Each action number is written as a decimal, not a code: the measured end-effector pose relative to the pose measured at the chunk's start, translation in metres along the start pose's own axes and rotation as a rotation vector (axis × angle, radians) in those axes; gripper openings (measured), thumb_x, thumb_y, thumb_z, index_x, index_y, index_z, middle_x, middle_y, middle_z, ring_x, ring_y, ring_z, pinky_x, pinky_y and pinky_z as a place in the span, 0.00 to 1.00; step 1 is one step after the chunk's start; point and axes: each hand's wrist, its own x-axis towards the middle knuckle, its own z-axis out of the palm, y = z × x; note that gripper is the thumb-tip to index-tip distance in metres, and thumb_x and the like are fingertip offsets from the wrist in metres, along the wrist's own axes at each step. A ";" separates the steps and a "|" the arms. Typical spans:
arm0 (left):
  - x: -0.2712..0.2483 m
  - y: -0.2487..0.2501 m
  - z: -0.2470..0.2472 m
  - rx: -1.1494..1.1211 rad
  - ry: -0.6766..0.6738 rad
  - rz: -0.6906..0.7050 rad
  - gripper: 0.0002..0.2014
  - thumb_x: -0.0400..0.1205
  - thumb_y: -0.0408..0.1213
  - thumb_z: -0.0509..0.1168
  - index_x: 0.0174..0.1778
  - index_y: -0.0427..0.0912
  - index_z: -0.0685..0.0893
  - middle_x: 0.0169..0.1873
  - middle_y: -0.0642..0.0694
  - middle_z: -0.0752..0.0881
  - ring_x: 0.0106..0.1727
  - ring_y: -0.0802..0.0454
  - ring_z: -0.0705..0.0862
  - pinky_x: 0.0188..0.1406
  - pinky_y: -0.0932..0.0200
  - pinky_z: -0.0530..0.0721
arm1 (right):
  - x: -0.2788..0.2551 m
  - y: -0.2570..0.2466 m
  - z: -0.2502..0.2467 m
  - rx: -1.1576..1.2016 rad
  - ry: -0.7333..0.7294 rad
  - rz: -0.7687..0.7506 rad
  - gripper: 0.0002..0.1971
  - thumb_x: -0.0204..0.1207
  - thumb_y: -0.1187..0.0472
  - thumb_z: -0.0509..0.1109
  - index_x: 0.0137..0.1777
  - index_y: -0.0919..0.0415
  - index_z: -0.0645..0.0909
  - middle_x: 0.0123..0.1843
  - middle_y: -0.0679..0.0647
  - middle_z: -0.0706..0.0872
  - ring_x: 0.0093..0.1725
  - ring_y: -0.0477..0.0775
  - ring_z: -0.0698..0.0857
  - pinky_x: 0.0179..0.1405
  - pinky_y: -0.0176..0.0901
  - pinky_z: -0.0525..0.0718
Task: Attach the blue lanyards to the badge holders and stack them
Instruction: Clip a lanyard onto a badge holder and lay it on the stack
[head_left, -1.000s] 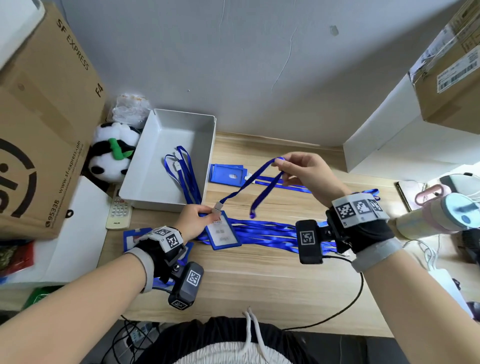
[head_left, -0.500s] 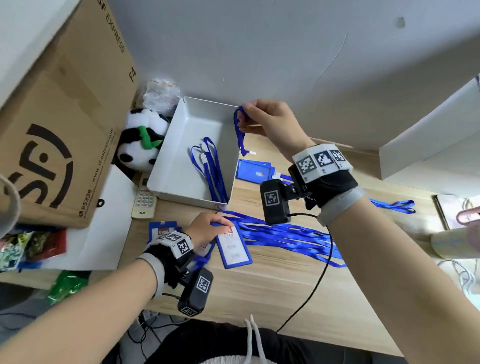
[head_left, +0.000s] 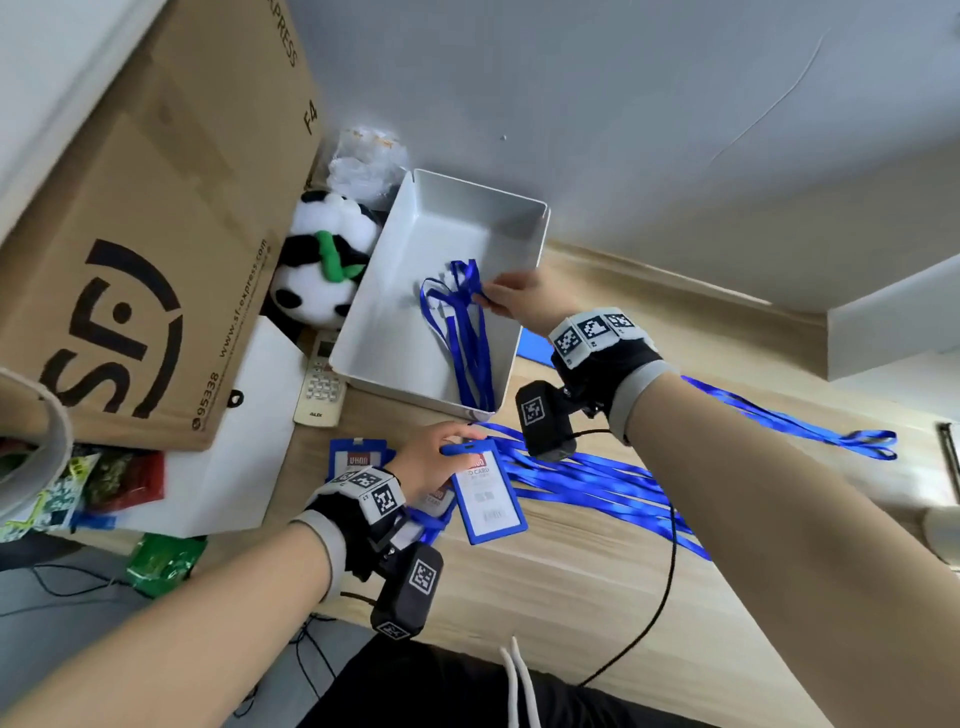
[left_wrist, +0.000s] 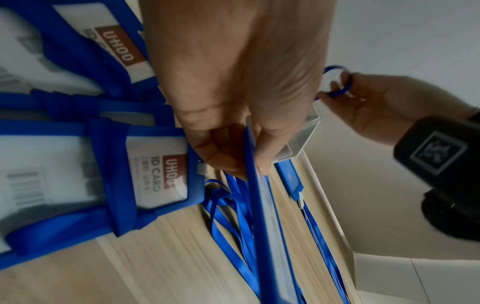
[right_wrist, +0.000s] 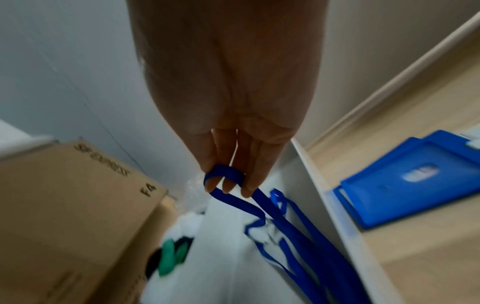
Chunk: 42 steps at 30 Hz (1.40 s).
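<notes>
Two hands work: right hand (head_left: 511, 301) pinches a lanyard (head_left: 462, 332) loop inside the tray (head_left: 498, 208) at twelve o'clock; left hand (head_left: 431, 460) grips a badge holder (head_left: 488, 499) on the bench (head_left: 597, 597). Loose straps could snag the tray rim.

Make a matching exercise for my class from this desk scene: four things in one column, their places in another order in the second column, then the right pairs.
Things
1. right hand
2. left hand
3. panda toy
4. remote control

Places
A. between the cardboard box and the white tray
B. on the desk, just in front of the panda
C. over the tray, pinching a lanyard loop
D. gripping the top of a badge holder

Pairs: 1-C, 2-D, 3-A, 4-B
</notes>
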 end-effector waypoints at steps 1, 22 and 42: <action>0.000 -0.001 -0.001 -0.016 0.005 -0.011 0.13 0.79 0.30 0.67 0.59 0.42 0.82 0.51 0.50 0.82 0.48 0.61 0.81 0.31 0.76 0.79 | 0.000 0.010 0.006 -0.066 -0.012 0.038 0.10 0.79 0.61 0.66 0.44 0.67 0.86 0.47 0.68 0.88 0.43 0.53 0.80 0.64 0.57 0.82; 0.007 0.026 0.068 -0.042 -0.041 -0.089 0.17 0.76 0.40 0.73 0.49 0.28 0.84 0.45 0.36 0.88 0.43 0.48 0.83 0.44 0.58 0.78 | -0.135 0.165 -0.073 0.426 0.246 0.419 0.12 0.83 0.66 0.57 0.43 0.64 0.81 0.36 0.54 0.82 0.22 0.39 0.84 0.27 0.29 0.81; 0.018 0.052 0.166 0.077 -0.062 -0.261 0.07 0.83 0.36 0.63 0.48 0.36 0.82 0.56 0.32 0.86 0.59 0.35 0.85 0.59 0.43 0.81 | -0.213 0.301 -0.110 0.698 0.760 0.684 0.08 0.79 0.67 0.64 0.38 0.63 0.73 0.28 0.60 0.76 0.19 0.52 0.75 0.21 0.39 0.77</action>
